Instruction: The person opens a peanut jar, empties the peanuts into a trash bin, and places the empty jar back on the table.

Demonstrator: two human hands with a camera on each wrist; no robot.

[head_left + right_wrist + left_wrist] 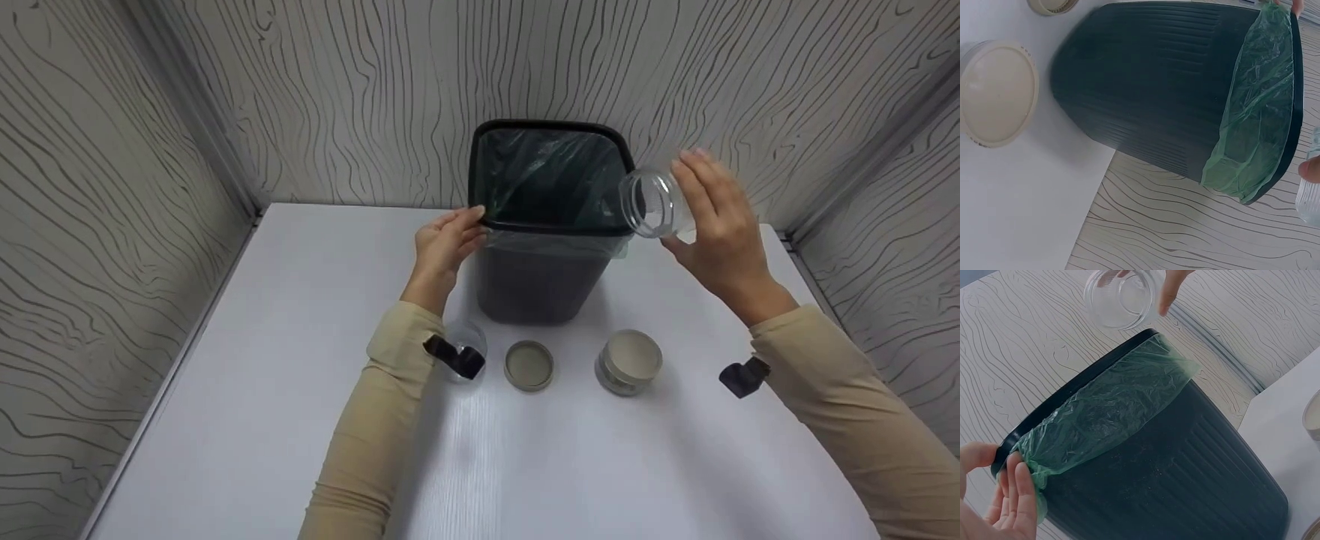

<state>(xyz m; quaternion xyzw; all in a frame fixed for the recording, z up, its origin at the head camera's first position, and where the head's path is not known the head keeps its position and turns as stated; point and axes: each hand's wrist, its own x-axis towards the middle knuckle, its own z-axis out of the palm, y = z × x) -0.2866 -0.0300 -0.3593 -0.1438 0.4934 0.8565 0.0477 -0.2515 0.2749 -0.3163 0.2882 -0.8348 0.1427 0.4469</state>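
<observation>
A dark waste bin (536,285) with a black rim stands at the back of the table, lined with a thin green bag (1100,410) folded over its edge. My left hand (450,244) pinches the bin's rim at its near left corner, thumb on top and fingers over the bag outside. In my right hand (716,225) is a clear ribbed jar (651,202), gripped around its body at the bin's right side. The jar lies tipped on its side, its open mouth facing left towards the bin.
In front of the bin lie a beige round lid (529,366) and a closed jar (630,358) with a beige lid. Another clear container (469,337) stands partly hidden behind my left forearm. Wood-patterned panels (337,97) enclose the white table (300,300) at the back and sides.
</observation>
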